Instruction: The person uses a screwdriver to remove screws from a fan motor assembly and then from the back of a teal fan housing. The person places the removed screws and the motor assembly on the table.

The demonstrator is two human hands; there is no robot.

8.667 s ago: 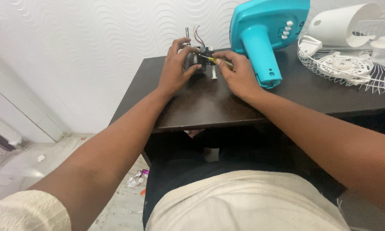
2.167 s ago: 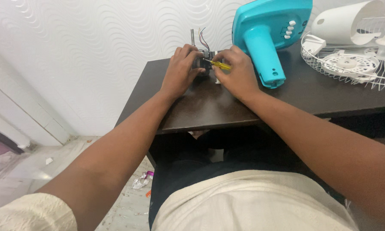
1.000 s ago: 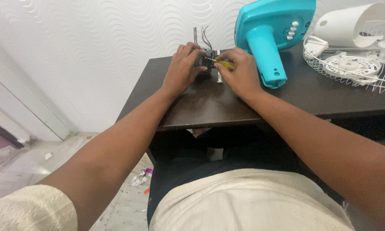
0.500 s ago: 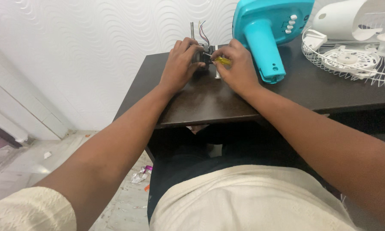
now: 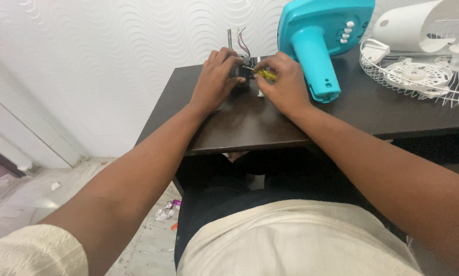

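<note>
Left hand (image 5: 215,81) wrapped around a small dark motor (image 5: 239,73) at the far edge of the dark surface (image 5: 250,122), fingers curled closed on its body. A metal shaft and coloured wires stick up from the motor against the wall. Right hand (image 5: 285,84) pinched shut on a yellow-handled screwdriver (image 5: 262,74), tip pointing left into the motor. Small white piece (image 5: 260,93) lies on the surface just under the right hand. Turquoise fan base (image 5: 319,41) lies just right of the right hand. White wire grille (image 5: 418,76) and white housing (image 5: 418,28) sit further right, well apart from the hands.
</note>
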